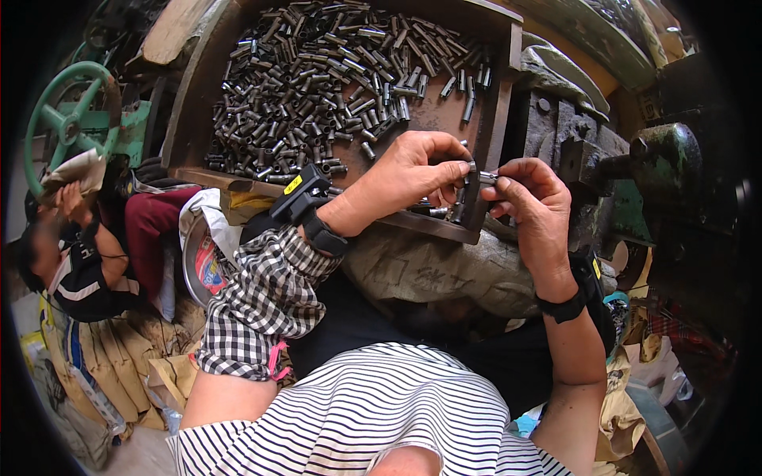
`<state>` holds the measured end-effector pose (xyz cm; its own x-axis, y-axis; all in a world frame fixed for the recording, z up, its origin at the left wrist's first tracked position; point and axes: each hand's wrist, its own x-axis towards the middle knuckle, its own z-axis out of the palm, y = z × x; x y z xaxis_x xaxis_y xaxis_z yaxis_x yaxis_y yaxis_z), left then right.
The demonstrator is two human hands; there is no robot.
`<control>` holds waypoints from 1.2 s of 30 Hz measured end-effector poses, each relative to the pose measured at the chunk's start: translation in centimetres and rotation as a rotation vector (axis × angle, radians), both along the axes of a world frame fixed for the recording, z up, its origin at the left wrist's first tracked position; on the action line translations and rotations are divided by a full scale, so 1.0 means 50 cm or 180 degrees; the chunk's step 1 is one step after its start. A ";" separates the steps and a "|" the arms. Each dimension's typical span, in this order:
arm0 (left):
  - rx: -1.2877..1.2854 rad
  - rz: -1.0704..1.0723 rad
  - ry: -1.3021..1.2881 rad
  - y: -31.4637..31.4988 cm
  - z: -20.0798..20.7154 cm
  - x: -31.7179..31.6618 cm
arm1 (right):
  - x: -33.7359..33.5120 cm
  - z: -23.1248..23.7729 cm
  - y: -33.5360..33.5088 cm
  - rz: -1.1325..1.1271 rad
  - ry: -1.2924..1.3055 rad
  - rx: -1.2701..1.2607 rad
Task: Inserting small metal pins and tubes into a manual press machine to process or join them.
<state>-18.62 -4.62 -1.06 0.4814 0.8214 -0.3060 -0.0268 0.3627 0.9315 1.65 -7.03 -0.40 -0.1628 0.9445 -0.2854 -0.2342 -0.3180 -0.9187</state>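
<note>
Over the near right corner of a wooden tray (pixel 498 119), both my hands are close together at chest height. My left hand (pixel 405 174) pinches one end of a short, shiny metal tube (pixel 486 178) with thumb and fingers. The thumb and fingertips of my right hand (pixel 536 208) grip the tube's other end. Whether this is one piece or two joined pieces I cannot tell. Many loose metal tubes (pixel 302 111) are heaped in the tray, thickest at its left and far side. A few more lie near the corner, partly hidden under my left hand.
Dark, greasy machinery (pixel 667 166) stands close on my right. A green handwheel (pixel 75 119) is at the far left, where another person's hand (pixel 73 202) holds a cloth-like piece. Grey sacking (pixel 429 266) hangs below the tray, and a round basin (pixel 194 258) sits left of it.
</note>
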 end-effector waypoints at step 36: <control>0.0289 0.0338 -0.0079 -0.022 -0.017 0.034 | 0.021 -0.022 0.018 0.0372 0.0519 -0.0838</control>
<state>-16.94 -5.72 -1.90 0.3966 0.8920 -0.2170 -0.0841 0.2707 0.9590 2.73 -6.13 -1.49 -0.3295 0.8140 -0.4784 -0.3192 -0.5729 -0.7549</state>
